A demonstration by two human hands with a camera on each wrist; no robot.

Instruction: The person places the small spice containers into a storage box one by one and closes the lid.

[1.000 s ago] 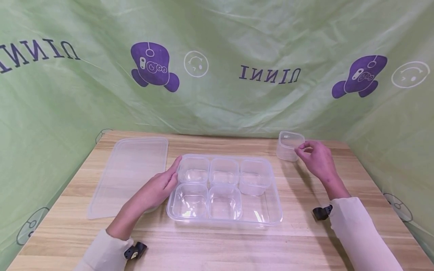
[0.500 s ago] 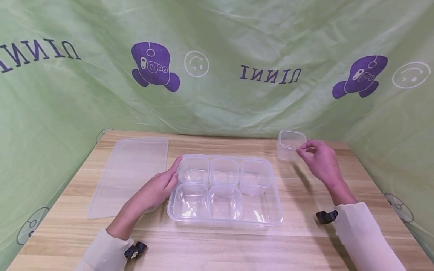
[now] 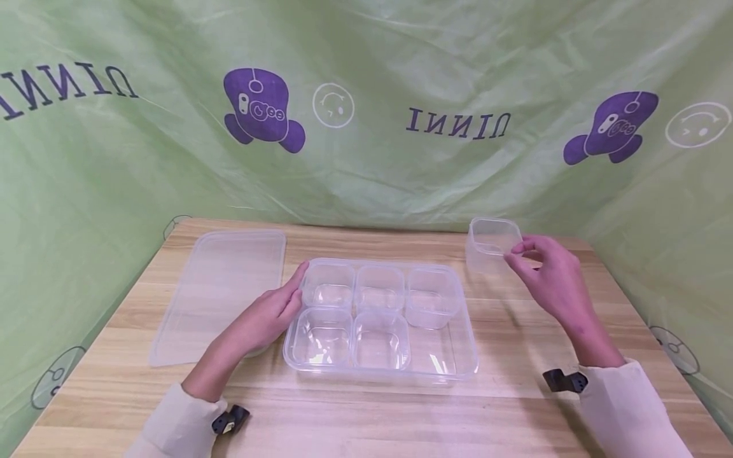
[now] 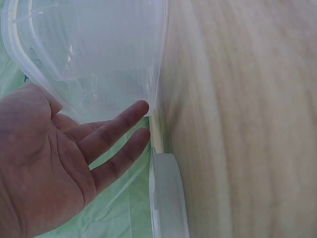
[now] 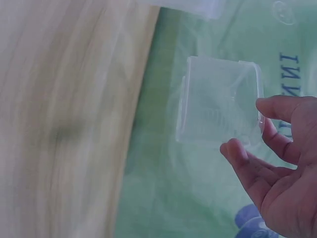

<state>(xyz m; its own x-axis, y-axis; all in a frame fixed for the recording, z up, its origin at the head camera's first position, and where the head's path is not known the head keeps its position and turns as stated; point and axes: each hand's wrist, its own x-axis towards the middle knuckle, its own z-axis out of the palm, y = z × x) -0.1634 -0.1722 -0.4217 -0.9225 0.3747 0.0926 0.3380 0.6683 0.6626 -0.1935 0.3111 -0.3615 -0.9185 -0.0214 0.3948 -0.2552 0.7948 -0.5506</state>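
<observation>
A large clear plastic box (image 3: pixel 466 362) sits on the table with several small clear square containers (image 3: pixel 324 340) inside it. Its bare floor shows at the front right. My left hand (image 3: pixel 269 318) rests against the box's left wall; in the left wrist view its fingers (image 4: pixel 116 131) are extended, some touching the wall. At the back right, my right hand (image 3: pixel 546 273) pinches the rim of another small clear container (image 3: pixel 487 245) between thumb and fingers. The right wrist view shows this container (image 5: pixel 218 99) upright and off the table, with nothing visible in it.
A flat translucent lid (image 3: pixel 229 286) lies on the wooden table (image 3: pixel 355 420) left of the box. Behind and beside the table hangs a green printed curtain (image 3: pixel 366 178). Each sleeve carries a black wrist camera (image 3: pixel 564 380).
My right hand has shifted slightly right, with the pinched container rising a little and its shadow pulling away. The left hand and the box stay put.
</observation>
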